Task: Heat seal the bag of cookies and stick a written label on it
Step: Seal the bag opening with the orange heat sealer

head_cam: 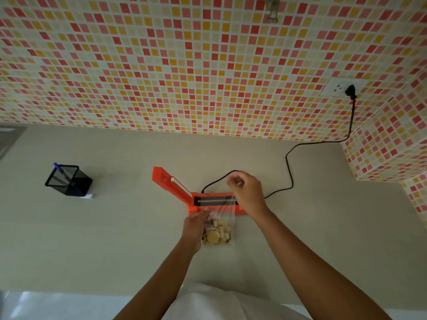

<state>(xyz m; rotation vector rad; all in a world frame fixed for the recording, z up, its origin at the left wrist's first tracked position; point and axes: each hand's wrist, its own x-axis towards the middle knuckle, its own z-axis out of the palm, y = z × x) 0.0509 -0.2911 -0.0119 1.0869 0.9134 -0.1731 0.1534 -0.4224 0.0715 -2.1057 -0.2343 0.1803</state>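
A clear plastic bag of cookies (219, 232) lies on the counter, its open top laid over the sealing strip of an orange heat sealer (213, 203). The sealer's lid (169, 183) is raised, pointing up and left. My left hand (195, 227) holds the bag's left side by the cookies. My right hand (247, 192) pinches the bag's top right edge above the sealer. A white label pad (89, 196) lies beside a black mesh pen holder (69, 180) with a blue pen (57, 167) in it, far left.
The sealer's black cord (288, 162) loops across the counter up to a wall socket (339, 87) at the right. A tiled wall runs along the back and juts out at the right. A sink edge (9, 137) shows at far left.
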